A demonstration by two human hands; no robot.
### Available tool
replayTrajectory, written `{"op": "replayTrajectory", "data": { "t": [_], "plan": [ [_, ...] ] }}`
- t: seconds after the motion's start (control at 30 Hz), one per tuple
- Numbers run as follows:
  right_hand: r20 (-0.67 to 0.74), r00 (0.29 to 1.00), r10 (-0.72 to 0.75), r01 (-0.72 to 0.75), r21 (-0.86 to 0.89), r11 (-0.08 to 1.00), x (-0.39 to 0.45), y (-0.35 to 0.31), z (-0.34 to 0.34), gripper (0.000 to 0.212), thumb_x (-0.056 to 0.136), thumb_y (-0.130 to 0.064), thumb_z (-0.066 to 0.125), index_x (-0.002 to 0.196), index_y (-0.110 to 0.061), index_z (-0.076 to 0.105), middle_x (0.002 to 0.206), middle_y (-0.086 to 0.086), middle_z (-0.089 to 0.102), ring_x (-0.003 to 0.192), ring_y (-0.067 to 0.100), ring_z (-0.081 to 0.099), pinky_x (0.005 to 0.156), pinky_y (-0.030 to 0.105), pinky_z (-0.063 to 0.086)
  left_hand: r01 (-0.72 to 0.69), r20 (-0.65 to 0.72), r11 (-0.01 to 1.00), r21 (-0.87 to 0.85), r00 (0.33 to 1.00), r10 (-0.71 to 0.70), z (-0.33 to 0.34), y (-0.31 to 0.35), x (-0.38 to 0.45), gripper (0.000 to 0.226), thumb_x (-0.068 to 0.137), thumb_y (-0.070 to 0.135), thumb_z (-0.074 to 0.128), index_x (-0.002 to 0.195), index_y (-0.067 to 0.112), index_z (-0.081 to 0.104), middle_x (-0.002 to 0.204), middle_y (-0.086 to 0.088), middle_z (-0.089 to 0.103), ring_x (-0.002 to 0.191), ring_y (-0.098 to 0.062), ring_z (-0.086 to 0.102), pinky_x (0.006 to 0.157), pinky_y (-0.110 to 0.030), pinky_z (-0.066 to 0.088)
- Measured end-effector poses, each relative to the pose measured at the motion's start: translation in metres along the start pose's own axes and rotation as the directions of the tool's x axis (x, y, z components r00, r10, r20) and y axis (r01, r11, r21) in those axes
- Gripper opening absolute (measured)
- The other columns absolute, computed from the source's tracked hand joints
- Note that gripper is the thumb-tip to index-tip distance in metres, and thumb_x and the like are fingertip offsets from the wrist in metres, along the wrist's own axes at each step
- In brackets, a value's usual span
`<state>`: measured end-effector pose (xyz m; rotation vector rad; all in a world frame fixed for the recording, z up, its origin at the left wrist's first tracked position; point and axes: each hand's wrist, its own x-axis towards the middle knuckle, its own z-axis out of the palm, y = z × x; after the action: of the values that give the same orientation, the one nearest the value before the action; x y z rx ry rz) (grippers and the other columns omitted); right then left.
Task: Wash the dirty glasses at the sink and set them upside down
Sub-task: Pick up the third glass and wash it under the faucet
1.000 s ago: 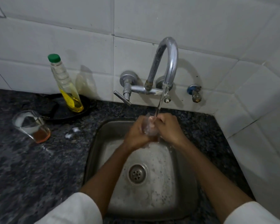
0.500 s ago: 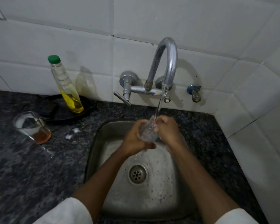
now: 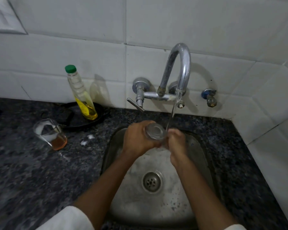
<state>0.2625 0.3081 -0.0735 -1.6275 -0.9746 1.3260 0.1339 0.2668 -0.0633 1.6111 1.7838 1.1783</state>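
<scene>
Both hands meet over the back of the sink [image 3: 199,156], under the tap [image 3: 181,63], whose thin stream of water [image 3: 172,112] runs down between them. The left hand [image 3: 138,138] is wrapped around a clear glass [image 3: 155,131], its round end turned toward the camera; the right hand [image 3: 176,140] is curled into a loose fist against the glass's right side. A second glass [image 3: 49,133] with foam and an orange remnant sits tilted on the dark speckled table [image 3: 32,171] well to the left, near a green-capped bottle [image 3: 82,97] standing on a black pan [image 3: 76,117] at the table's back edge.
</scene>
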Motion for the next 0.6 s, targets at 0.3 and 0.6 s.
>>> {"op": "replayTrajectory", "data": {
  "t": [0.3,0.6],
  "plan": [
    [0.267,0.745,-0.611,0.526,-0.799,0.292,-0.015,-0.078,0.086,0.059,0.084,-0.06,0.057,0.113,-0.009,0.061,0.1,0.011,0.068,0.093,0.032,0.065,0.073,0.037,0.052,0.127,-0.175,0.988,-0.088,0.974,-0.141,-0.052,-0.047,-0.023,0.06,0.044,0.035,0.09,0.102,0.03,0.075,0.091,0.013,0.077,0.085,0.005,0.07,0.079,-0.024,0.058],
    [0.182,0.95,-0.254,0.303,-0.338,0.891,-0.007,-0.078,0.09,0.033,0.094,-0.039,0.051,0.084,-0.011,0.064,0.082,0.012,0.071,0.066,0.023,0.066,0.06,0.033,0.056,0.078,-0.168,0.976,-0.202,0.979,-0.113,-0.079,-0.054,-0.025,0.052,0.042,0.028,0.092,0.089,0.041,0.071,0.084,0.015,0.076,0.081,0.003,0.071,0.077,-0.028,0.06]
  ]
}}
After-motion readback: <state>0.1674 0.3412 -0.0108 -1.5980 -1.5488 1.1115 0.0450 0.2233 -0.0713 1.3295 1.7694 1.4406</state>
